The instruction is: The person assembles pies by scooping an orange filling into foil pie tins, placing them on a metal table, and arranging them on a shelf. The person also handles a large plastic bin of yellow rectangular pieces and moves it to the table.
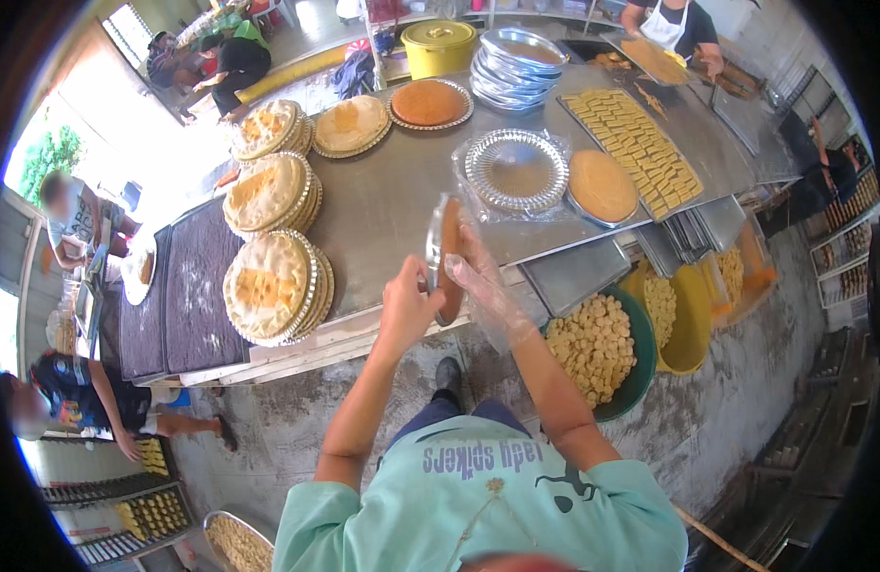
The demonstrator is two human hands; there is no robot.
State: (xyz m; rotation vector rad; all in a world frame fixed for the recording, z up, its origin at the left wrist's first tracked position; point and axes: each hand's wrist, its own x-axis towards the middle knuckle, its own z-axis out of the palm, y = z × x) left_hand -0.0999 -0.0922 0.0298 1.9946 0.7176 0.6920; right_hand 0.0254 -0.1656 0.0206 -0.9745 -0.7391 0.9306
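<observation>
Steel-grey desk (392, 205) spread across the middle, crowded with flat round pastries.

- Far left, about nine o'clock: stacks of pale topped pies in foil pans (273, 286), piled one behind another toward eleven o'clock.
- Left hand (405, 307), bare, raised over the near edge of the desk. Grip closed on the near rim of a round foil pan with a brown pie (443, 257), thumb on one side and fingers curled behind.
- Pan tipped up on edge, nearly vertical, long axis running from six to twelve o'clock, flat face turned toward three o'clock. Seen almost edge-on, so hard to tell how deep the filling sits.
- Right hand (486, 286), in a loose clear plastic glove, just at three o'clock of the pan. Grip spread flat, palm and fingers laid against the pie's face rather than pinching it.
- Both hands touching the pan; left one carrying it from below, right one steadying from the side. Pan sandwiched between them, above the desk and not resting on it.
- Beyond, at one o'clock: empty foil pans in a clear bag (516, 170), then a plain brown round pie (602, 186), then a tray of small yellow rectangular biscuits (635, 143).
- Below right, at four o'clock: green basin of small round biscuits (597, 348) on the floor.
</observation>
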